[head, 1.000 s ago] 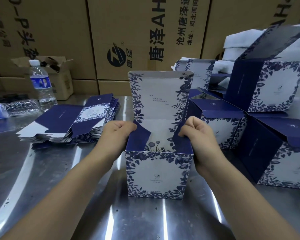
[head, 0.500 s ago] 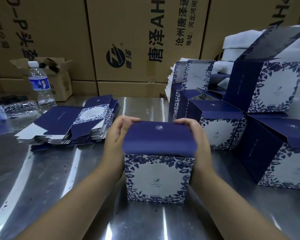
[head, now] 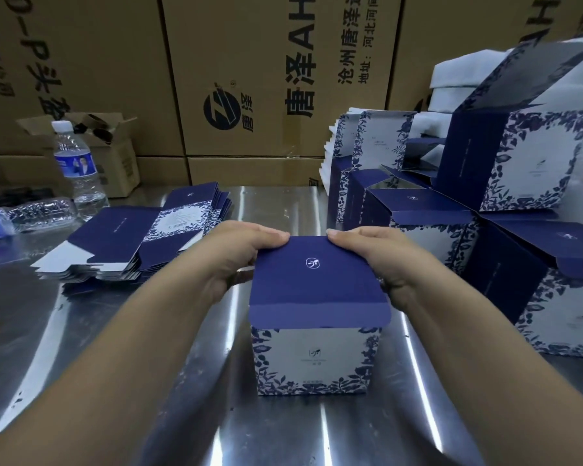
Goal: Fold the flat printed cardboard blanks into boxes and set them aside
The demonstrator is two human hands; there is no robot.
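Observation:
A blue-and-white floral box [head: 315,359] stands upright on the steel table in front of me. Its navy lid [head: 317,280] is folded down over the top, with the tuck flap sticking out over the near face. My left hand [head: 239,257] grips the box's left side, fingers curled over the lid's far left corner. My right hand [head: 381,260] grips the right side the same way at the far right corner. A stack of flat printed blanks [head: 138,240] lies to the left.
Several folded boxes [head: 525,264] with raised lids are piled at the right. One water bottle [head: 78,169] stands at the back left and another [head: 31,213] lies beside it. Large brown cartons [head: 266,79] wall the back of the steel table [head: 115,381].
The tall rear lid panel, upright a second ago, has been folded down over the box. Both hands moved from the inner side flaps to the lid's far corners.

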